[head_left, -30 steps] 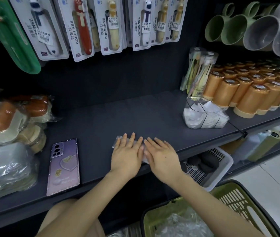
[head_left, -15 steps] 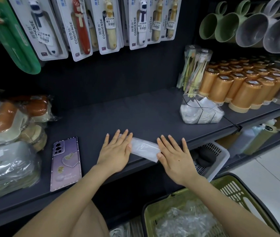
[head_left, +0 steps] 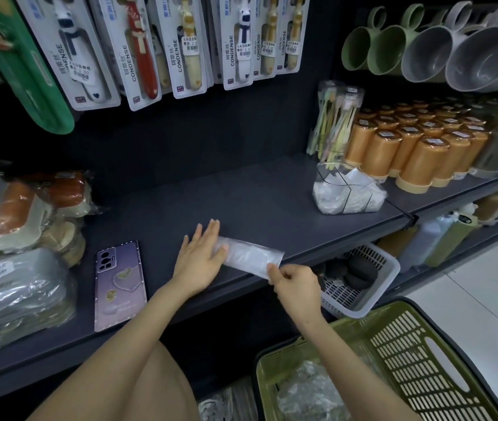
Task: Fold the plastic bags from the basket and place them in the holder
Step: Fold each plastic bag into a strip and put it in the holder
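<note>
Both hands are on the bag (head_left: 250, 256), but they no longer do the same job. A second ago they lay flat side by side, pressing it down. Then they slid apart, uncovering a long narrow strip. Now the left hand (head_left: 200, 258) rests with straight fingers on the strip's left end and pins it. The right hand (head_left: 295, 284) has curled, and its thumb and fingertips pinch the near right corner.

The bag lies flat on the shelf (head_left: 241, 202) close to the front edge, its right end angled toward the person. It looks folded lengthwise already. I judge the smoothing is over and the next fold is starting, probably the right end brought over toward the pinned left end. Thin plastic like this tends to spring open, so the left hand's press matters.

The holder (head_left: 348, 192), a wire frame with white folded bags inside, stands well apart to the right on the same shelf. This bag has not reached it yet. The basket (head_left: 424, 344) sits below at the right, with crumpled bags (head_left: 311, 390) still in it, so more remain to fold. A phone (head_left: 120, 284) lies on the shelf left of the hands, clear of the work.
</note>
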`<state>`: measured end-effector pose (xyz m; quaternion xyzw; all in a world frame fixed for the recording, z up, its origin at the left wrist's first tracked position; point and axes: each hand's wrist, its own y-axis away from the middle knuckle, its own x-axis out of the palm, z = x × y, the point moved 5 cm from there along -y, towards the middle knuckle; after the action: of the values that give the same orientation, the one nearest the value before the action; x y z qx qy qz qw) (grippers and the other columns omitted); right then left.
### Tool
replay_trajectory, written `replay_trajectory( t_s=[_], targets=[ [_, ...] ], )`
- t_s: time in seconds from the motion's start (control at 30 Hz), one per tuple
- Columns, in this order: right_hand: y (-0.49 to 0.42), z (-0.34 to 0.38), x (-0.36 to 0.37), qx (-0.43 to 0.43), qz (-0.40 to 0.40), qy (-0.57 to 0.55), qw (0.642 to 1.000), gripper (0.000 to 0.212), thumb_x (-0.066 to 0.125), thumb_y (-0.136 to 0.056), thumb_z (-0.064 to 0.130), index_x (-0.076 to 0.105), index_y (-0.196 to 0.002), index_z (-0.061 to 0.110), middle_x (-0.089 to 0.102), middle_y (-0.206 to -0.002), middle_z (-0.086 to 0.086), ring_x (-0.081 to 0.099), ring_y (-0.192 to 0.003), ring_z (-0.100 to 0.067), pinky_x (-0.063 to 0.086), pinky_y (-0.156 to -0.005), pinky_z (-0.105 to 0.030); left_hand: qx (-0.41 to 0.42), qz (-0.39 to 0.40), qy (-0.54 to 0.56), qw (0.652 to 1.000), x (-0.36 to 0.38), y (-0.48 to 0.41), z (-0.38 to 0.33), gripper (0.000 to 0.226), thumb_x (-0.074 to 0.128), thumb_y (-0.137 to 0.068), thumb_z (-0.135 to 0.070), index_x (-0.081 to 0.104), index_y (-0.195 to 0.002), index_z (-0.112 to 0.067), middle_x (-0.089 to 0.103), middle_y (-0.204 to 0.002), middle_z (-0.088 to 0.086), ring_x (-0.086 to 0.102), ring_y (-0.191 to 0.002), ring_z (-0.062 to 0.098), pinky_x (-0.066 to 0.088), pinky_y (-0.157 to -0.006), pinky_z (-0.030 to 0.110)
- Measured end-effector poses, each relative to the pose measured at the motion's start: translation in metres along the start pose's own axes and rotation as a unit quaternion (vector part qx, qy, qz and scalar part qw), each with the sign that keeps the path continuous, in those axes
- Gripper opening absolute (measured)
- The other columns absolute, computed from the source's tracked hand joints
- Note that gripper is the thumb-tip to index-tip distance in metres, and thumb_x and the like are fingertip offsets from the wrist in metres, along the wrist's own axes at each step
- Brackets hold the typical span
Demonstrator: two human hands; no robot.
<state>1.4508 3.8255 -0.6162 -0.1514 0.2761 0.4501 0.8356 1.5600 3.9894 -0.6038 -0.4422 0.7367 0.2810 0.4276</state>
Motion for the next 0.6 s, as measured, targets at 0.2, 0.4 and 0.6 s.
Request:
replay_trajectory(
  t_s=[0.2,0.4,0.6],
  targets=[
    [-0.015,0.037,-0.040,-0.221,0.072,0.167,0.958,0.042,0.059,-0.092,0.043,0.046,-0.062,0.017,0.042,-0.058,0.002,0.042,-0.062,-0.017,0.029,-0.058,-0.033,0.075,0.094,0.134,0.984,-0.021,-0.008,-0.023,0.077,0.053,-0.068,-0.064,0.051,-0.136,-0.028,0.051,-0.141,-0.009,0.040,-0.134,0.008,0.023,-0.116,0.028],
    [-0.043,0.061,-0.069,-0.244,0.159,0.205,0.934,0.036,0.060,-0.091,0.042,0.053,-0.065,0.018,0.045,-0.058,0.006,0.045,-0.062,-0.013,0.033,-0.062,-0.032,0.041,0.235,0.400,0.885,-0.013,-0.002,-0.046,0.047,0.057,-0.080,-0.055,0.071,-0.100,-0.015,0.066,-0.103,0.005,0.059,-0.097,0.020,0.044,-0.089,0.026],
    [-0.060,0.076,-0.080,-0.249,0.226,0.204,0.920,0.038,0.064,-0.089,0.040,0.054,-0.060,0.019,0.046,-0.053,0.007,0.043,-0.053,-0.006,0.036,-0.058,-0.026,0.062,0.276,0.470,0.836,-0.010,0.011,-0.052,0.042,0.061,-0.076,-0.046,0.074,-0.098,-0.012,0.069,-0.099,0.005,0.064,-0.095,0.017,0.049,-0.086,0.028]
  ],
)
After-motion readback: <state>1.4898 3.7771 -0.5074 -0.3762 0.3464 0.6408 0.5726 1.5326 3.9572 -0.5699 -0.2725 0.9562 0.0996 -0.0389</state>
